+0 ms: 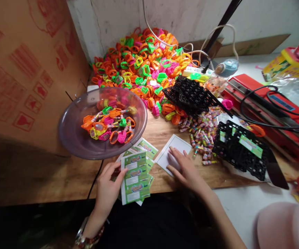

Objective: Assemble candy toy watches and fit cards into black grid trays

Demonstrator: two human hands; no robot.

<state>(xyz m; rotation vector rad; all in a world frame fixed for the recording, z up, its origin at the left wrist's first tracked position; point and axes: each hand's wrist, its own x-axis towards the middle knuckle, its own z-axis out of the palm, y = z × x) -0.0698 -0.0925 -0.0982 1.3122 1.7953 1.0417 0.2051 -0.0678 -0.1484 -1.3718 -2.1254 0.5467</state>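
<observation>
My left hand point(109, 180) pinches a green printed label sheet point(136, 176) by its left edge, thumb on top. More green sheets point(148, 147) lie fanned out beneath and behind it at the table's front edge. My right hand point(184, 167) rests with fingers stretched out on a white rectangular sheet point(174, 147) with a thin dark border. Just behind the labels stands a translucent purple basin point(71, 138) holding colourful toy watches point(108, 126) and small wrapped candies.
A large heap of toy watches point(139, 65) lies against the wall. Wrapped candies point(203, 135) spill beside black plastic racks point(191, 95). A red sealing machine point(268, 114) with black cables stands right, a cardboard box point(30, 76) left. A power strip point(196, 71) sits at the back.
</observation>
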